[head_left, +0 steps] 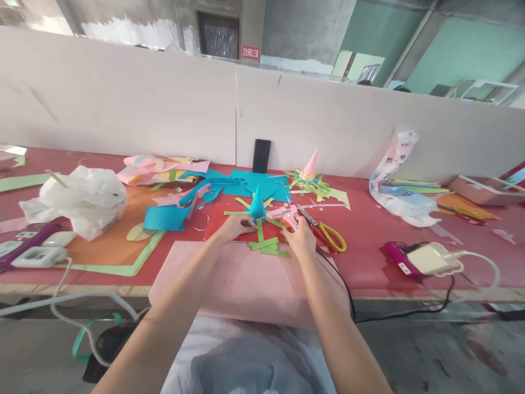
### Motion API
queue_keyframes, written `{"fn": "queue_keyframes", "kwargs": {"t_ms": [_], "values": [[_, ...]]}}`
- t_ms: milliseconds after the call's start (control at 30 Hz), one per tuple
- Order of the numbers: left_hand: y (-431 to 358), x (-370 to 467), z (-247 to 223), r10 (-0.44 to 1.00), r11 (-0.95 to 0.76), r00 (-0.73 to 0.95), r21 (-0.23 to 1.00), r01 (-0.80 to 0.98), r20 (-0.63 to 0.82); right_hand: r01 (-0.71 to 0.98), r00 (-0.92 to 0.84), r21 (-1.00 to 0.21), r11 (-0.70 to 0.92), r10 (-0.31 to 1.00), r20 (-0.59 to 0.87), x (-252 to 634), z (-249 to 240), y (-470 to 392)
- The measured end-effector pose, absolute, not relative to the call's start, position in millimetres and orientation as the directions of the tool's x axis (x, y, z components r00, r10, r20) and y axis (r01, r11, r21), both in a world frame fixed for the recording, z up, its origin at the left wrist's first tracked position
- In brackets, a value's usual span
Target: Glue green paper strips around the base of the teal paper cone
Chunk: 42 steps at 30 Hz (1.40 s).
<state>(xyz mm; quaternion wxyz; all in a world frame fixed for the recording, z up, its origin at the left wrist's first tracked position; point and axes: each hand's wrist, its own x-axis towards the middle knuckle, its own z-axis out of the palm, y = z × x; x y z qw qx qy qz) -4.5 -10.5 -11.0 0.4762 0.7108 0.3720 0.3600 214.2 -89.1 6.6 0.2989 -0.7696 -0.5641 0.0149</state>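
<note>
A blue paper cone stands upright on a red paper sheet, with green paper strips spread out around its base. My left hand is at the cone's lower left, its fingers curled together at the base; what they pinch is hidden. My right hand grips a pink hot glue gun, whose nozzle points left at the cone's lower right. Several loose green strips lie between my hands. Scissors with yellow and red handles rest just right of my right hand.
Behind stands a pink paper cone with a fringed green base. A black phone leans on the white partition. Blue paper scraps, a white plastic bag and a power strip lie left; another power strip lies right.
</note>
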Motion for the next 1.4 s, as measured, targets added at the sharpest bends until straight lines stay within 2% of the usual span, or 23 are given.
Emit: {"fn": "queue_keyframes", "kwargs": {"t_ms": [267,767,1400], "values": [[-13.4,-3.1,-7.8,0.871,-0.250,0.472,0.949,0.191,0.135,0.890,0.334,-0.415,-0.188,0.889,0.314,214.7,4.8,-85.8],[-15.8,-3.6,-5.1,0.872,-0.260,0.472,0.940,0.221,0.131,0.904,0.308,-0.390,-0.176,0.900,0.307,214.8,4.4,-85.1],[-15.1,-2.8,-5.9,0.877,-0.262,0.461,0.938,0.227,0.133,0.929,0.274,-0.351,-0.121,0.860,0.430,219.3,0.6,-86.3]]}}
